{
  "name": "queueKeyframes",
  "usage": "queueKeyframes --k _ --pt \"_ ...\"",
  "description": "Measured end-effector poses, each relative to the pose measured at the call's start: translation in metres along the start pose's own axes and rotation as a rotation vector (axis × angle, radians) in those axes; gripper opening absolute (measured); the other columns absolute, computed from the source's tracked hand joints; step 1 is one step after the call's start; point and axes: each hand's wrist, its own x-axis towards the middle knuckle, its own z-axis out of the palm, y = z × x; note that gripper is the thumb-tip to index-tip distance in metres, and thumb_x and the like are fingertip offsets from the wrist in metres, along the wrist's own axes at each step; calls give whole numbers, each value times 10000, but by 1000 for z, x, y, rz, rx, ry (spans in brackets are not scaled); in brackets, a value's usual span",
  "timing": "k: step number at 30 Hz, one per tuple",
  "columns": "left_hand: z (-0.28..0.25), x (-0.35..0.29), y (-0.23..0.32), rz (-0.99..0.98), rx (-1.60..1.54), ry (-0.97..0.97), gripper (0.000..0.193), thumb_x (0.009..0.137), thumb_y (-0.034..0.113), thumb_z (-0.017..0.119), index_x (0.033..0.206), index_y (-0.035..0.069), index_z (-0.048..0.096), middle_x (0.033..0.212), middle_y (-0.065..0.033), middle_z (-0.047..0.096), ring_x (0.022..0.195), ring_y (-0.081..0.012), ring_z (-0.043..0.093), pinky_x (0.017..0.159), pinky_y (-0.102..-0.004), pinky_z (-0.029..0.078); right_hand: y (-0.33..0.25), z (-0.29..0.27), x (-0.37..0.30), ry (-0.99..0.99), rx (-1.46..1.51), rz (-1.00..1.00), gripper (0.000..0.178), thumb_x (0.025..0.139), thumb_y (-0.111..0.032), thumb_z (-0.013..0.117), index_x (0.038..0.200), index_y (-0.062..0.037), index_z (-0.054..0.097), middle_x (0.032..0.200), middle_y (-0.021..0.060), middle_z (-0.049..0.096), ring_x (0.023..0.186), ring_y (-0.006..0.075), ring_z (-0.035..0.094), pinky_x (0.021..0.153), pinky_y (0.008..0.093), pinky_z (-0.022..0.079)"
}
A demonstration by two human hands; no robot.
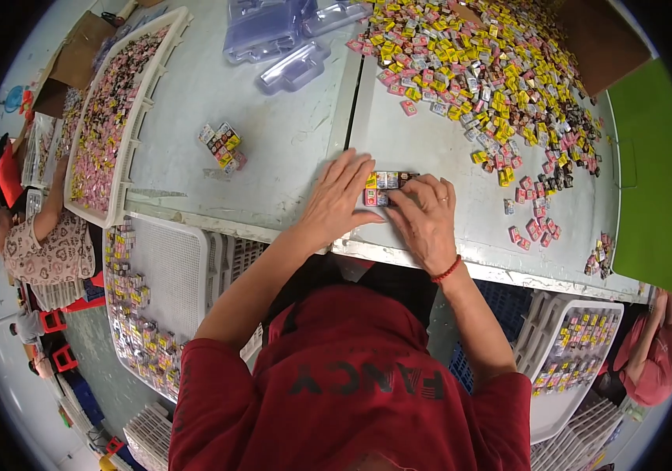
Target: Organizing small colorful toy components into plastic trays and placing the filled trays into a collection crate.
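Note:
A little block of tiny printed boxes (pixel 387 180), set in two rows, lies on the table near its front edge. My left hand (pixel 334 198) rests flat at the block's left end, fingers stretched out and touching it. At the right end, my right hand (pixel 426 218) has its fingers bent and pinched at a small box in the lower row; the fingertips partly hide that box. The upper row shows yellow, white-blue and dark boxes, and a pink one begins the lower row. A separate cluster of tiny boxes (pixel 223 147) lies to the left.
A large heap of tiny boxes (pixel 477 63) covers the far right, with loose ones trailing nearer. Clear plastic trays (pixel 293 67) lie at the back. A white crate (pixel 138 110) of small pieces stands left. Below the table edge are trays (pixel 167 243) of grouped boxes. Other people work at both sides.

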Motion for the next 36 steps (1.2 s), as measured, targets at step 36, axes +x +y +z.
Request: queueKeyframes --k 36 --pt "9 -2 -8 56 -114 -44 677 676 279 789 1231 2 518 1304 -138 503 1278 -333 403 1049 -451 335 -10 10 7 66 92 52 202 738 -57 737 915 -88 647 903 37 641 923 228 593 884 387 394"
